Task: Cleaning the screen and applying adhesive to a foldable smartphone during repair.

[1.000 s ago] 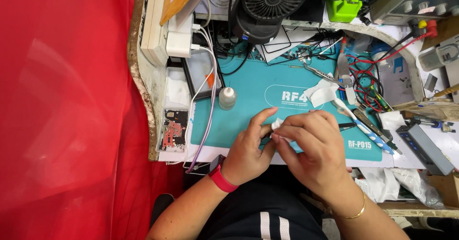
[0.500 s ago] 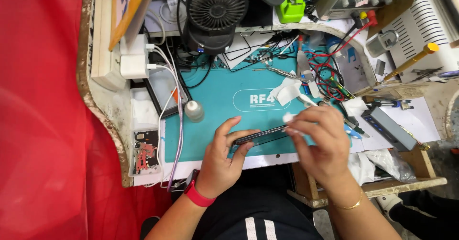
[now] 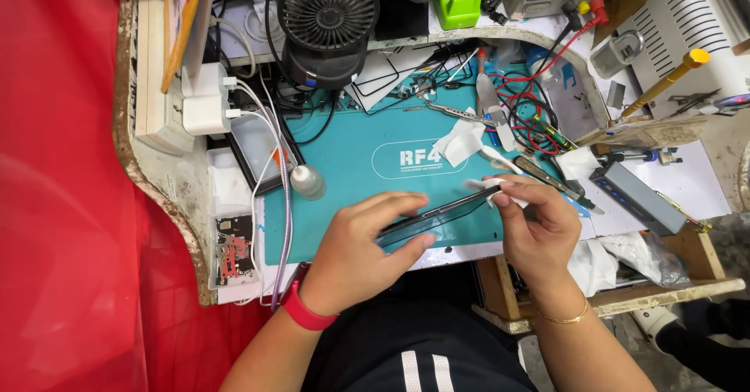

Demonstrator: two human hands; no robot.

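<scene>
A dark smartphone (image 3: 437, 216) is held on edge above the teal work mat (image 3: 351, 165). My left hand (image 3: 363, 247), with a red band on the wrist, grips the phone along its lower left part. My right hand (image 3: 535, 224) pinches a small white wipe (image 3: 488, 183) against the phone's upper right end. A gold bracelet circles my right wrist.
A black fan (image 3: 328, 13) stands at the back. A white charger block (image 3: 205, 110) with cables sits left, beside a small bottle (image 3: 307, 181). Tweezers (image 3: 453, 112), crumpled tissue (image 3: 462, 139), red wires (image 3: 527, 99) and a grey box (image 3: 637, 196) lie to the right. A red cloth (image 3: 62, 204) hangs left.
The view shifted and came closer. The phone has come up from the mat onto its edge between both hands, and my right hand now presses the wipe at its far end.
</scene>
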